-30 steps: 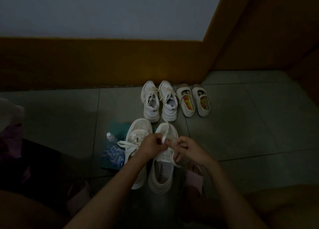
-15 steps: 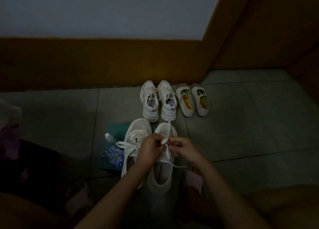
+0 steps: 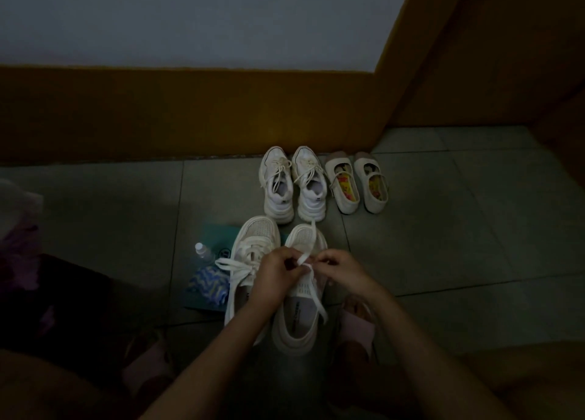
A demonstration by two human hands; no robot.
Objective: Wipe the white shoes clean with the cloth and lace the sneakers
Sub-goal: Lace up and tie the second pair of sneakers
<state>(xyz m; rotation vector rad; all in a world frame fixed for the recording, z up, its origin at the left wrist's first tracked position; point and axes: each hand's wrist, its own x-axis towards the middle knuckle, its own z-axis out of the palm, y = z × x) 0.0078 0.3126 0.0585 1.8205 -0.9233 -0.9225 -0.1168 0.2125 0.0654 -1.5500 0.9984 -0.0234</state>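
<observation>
Step in hand, as I judge: lacing right sneaker (image 3: 297,315) of near pair on floor (image 3: 443,245). Left hand (image 3: 273,272) grip clamped on lace (image 3: 304,257); right hand (image 3: 343,269) grip pinching same lace above tongue. Advice: hold lace flat without twist, pull both ends equal, hold shoe steady. Cloth (image 3: 207,285) at 9 o'clock of pair, beside small bottle (image 3: 202,251); bottle content not possible to tell. Second laced pair (image 3: 292,185) at 12 o'clock.

both hands pinching lace (image 3: 304,259) (white), sneaker (image 3: 300,296)
</observation>
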